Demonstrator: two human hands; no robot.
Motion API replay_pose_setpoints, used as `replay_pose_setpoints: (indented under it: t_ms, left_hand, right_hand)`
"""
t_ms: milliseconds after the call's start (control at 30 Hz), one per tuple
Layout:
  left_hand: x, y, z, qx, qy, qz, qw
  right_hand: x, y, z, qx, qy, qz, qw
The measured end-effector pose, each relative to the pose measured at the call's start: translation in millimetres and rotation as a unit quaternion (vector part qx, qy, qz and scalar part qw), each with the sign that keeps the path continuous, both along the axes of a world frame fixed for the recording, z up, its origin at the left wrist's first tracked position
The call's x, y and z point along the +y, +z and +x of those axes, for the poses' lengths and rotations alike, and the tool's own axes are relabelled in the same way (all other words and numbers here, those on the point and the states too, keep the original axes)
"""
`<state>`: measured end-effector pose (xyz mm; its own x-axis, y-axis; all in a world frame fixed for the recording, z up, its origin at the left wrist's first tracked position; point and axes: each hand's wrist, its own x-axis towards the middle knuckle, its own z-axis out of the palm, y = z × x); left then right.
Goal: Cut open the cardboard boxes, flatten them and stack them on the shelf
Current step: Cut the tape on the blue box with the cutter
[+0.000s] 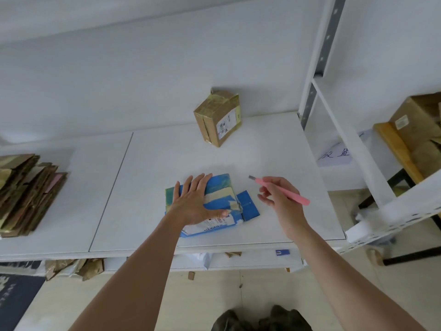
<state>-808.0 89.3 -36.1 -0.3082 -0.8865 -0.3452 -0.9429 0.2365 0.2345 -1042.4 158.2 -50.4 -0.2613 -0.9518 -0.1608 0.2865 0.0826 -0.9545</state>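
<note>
White shelving boards (167,163) backed by a pale wall form the work surface, and the account is best begun at the fingers. The left hand (194,201) is laid flat, its fingers straight and slightly spread, pressing down on a blue box (223,201) that is already collapsed nearly flat beneath the palm; a blue flap sticks out just beyond the thumb side. The right hand (278,197) is held just beside that box, a pink utility knife (281,191) being pinched between thumb and forefinger with its blade pointing away from the wrist, while the other fingers are loosely apart. Beyond the fingertips, well apart from both hands, a brown taped box (218,118) is seen standing unopened and unflattened. Far out past the left hand, a stack of flattened cardboard (26,194) is already piled on the board. It is judged that several boxes have been finished, the blue one is cut and being flattened but not yet stacked, and the brown one remains to be cut. More cardboard (420,130) is visible on the right-hand rack.
</note>
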Motion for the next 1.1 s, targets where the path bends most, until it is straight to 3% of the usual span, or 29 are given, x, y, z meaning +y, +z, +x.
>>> replay_pose_setpoints:
  t_ms: [67, 233, 700, 867, 1100]
  left_hand:
    - [2.9, -2.8, 0.6, 0.023, 0.01, -0.026, 0.999]
    - [13.0, -10.5, 1.1, 0.068, 0.038, -0.083, 0.993]
    - [11.4, -10.2, 0.2, 0.064, 0.041, -0.081, 0.994]
    - [10.4, -4.1, 0.2, 0.107, 0.065, -0.069, 0.99]
    - [14.7, -0.3, -2.3, 0.119, 0.069, -0.074, 0.988]
  right_hand:
    - [-5.7, 3.6, 7.4, -0.054, -0.009, 0.012, 0.998]
    - [-14.8, 4.5, 25.1, -0.079, -0.022, 0.024, 0.996]
    - [-21.3, -7.9, 45.5, 0.036, -0.028, -0.003, 0.999]
    - [-21.1, -5.5, 41.0, 0.076, 0.01, -0.001, 0.997]
    - [-9.7, -3.5, 31.5, 0.084, 0.037, 0.003, 0.996]
